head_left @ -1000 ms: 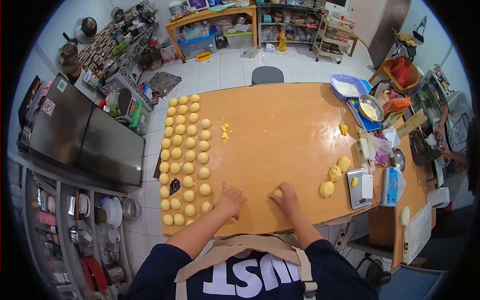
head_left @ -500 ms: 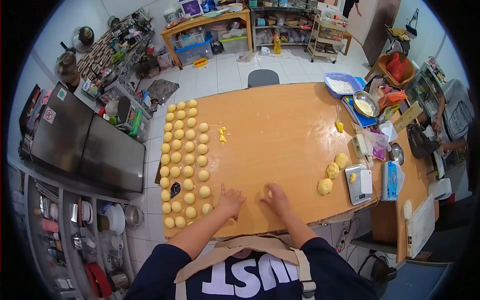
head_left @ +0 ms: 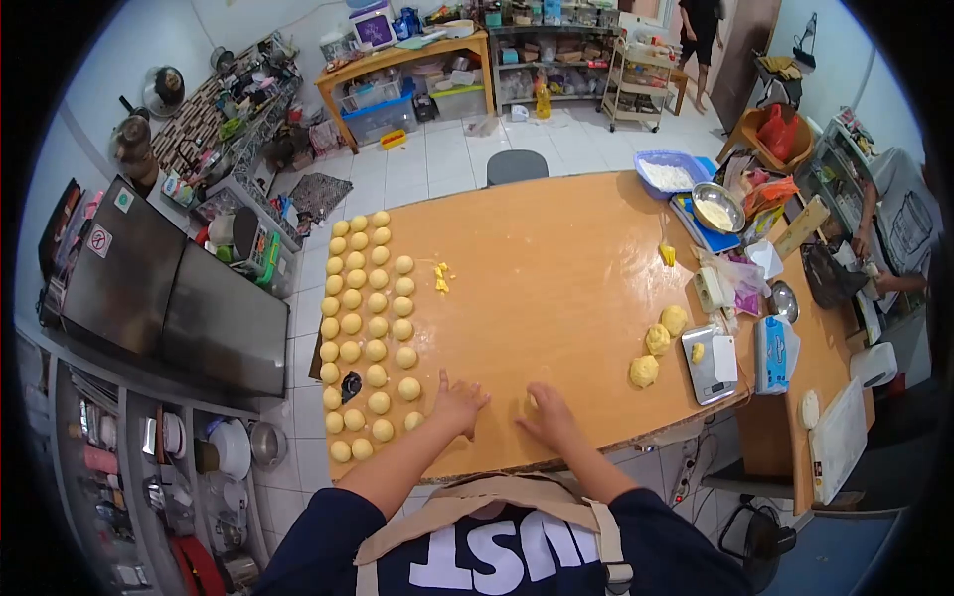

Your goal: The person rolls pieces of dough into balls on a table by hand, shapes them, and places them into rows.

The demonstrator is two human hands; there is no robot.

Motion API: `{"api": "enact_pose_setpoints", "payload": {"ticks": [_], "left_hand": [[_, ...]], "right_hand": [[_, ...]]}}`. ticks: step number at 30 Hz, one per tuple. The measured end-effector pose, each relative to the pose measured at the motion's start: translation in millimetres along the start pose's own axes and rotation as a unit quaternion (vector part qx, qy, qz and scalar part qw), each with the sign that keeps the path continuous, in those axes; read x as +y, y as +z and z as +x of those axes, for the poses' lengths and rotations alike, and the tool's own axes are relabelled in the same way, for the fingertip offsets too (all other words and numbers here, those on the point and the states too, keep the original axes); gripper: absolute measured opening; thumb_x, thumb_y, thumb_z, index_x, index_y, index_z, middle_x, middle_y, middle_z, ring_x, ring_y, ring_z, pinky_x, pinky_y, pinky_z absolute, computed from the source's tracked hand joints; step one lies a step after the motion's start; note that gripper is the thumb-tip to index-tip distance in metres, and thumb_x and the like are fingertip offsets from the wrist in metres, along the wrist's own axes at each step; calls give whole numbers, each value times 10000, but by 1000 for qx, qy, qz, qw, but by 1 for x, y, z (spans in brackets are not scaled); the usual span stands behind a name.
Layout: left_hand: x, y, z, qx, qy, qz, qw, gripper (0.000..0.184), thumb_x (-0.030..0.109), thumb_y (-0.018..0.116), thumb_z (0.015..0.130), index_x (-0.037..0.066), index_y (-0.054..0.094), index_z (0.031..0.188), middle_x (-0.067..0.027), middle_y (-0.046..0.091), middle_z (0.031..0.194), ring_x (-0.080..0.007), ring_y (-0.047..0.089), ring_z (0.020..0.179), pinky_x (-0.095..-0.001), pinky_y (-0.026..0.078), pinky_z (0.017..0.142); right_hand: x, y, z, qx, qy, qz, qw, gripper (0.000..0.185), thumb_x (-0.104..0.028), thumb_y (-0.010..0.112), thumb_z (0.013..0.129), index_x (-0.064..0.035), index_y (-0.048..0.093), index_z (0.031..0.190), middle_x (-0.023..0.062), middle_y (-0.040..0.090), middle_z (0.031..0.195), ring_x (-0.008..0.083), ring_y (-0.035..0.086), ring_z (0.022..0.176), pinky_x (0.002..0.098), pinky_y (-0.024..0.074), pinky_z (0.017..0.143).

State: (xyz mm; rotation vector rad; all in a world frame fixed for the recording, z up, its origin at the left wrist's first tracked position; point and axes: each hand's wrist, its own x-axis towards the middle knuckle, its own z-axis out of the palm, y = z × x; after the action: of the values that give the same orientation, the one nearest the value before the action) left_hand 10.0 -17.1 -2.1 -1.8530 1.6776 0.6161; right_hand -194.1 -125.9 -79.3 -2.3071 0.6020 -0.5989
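My left hand point(head_left: 459, 407) rests at the near edge of the wooden table point(head_left: 517, 298), fingers spread, with nothing seen in it. To its left lie rows of round dough balls point(head_left: 377, 350), the nearest one partly behind my forearm. My right hand point(head_left: 549, 417) is a short way to the right, low over the tabletop, thumb and fingers apart. A small pale spot shows by its fingertips; I cannot tell whether it is dough. Larger dough lumps point(head_left: 644, 372) sit further right, beside a kitchen scale point(head_left: 710, 366) with a small dough piece on it.
Yellow scraps point(head_left: 441, 278) lie past the rows, and a dark object point(head_left: 351, 385) sits among the balls. A blue basin of white powder point(head_left: 668, 174), a metal bowl point(head_left: 717, 208) and a tissue pack point(head_left: 773, 356) stand at right. Another person point(head_left: 899, 219) works at far right.
My hands stay nearly in place; the right fingers look slightly more spread. The view has shifted slightly. At the back doorway, more of a standing person shows.
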Motion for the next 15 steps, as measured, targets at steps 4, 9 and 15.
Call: {"api": "enact_pose_setpoints", "payload": {"ticks": [4, 9, 15], "left_hand": [[8, -21, 4, -53, -24, -61, 996, 866, 564, 757, 743, 205, 442, 1465, -101, 465, 1486, -322, 464, 1340, -700, 115, 1135], [32, 42, 45, 157, -30, -500, 851, 878, 744, 471, 869, 55, 463, 1413, -155, 562, 1340, -303, 543, 1243, -522, 354, 1092], [49, -37, -32, -57, 122, -952, 273, 976, 804, 214, 885, 3, 425, 1402, -163, 572, 1287, -268, 570, 1223, -371, 488, 1010]], "right_hand": [[-3, -17, -27, -58, 125, -64, 988, 599, -185, 815, 751, -46, 499, 1240, 199, 617, 1161, 385, 589, 1100, 438, 492, 938], [-23, -38, -8, -27, 242, 10, 970, 579, -134, 840, 718, -42, 512, 1187, 162, 645, 1089, 365, 649, 993, 415, 539, 861], [-105, -94, 22, 98, -53, 103, 988, 524, -90, 848, 712, -33, 574, 1155, 121, 684, 1052, 271, 685, 975, 359, 553, 853]]}}
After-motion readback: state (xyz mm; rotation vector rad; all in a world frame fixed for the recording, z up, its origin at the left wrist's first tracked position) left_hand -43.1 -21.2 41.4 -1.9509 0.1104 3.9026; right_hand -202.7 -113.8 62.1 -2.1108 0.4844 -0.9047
